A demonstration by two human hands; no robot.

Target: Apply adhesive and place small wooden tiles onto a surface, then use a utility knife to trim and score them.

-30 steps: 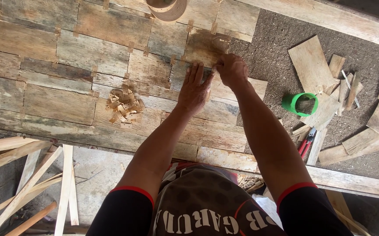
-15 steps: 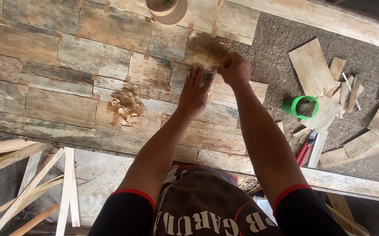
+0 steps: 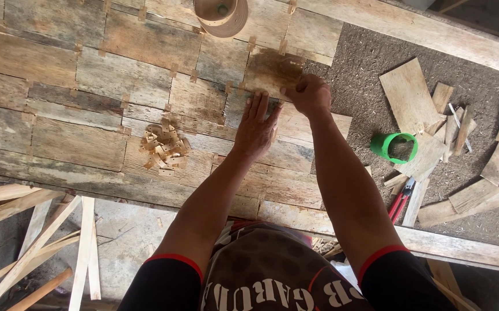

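Thin slats (image 3: 36, 242) are lying below me beside the desk (image 3: 59, 138) of patched veneer. My left hand (image 3: 257, 128) is pressing flat, fingers spread, as before; my right hand (image 3: 308, 95) is pinching closed on the dark patch (image 3: 269, 69), barely shifted.

Since a second ago the right hand (image 3: 308, 95) has eased slightly toward the person along the dark veneer patch (image 3: 272, 72), while the left hand (image 3: 257, 128), flat just below that patch, has hardly shifted, fingers spreading slightly.
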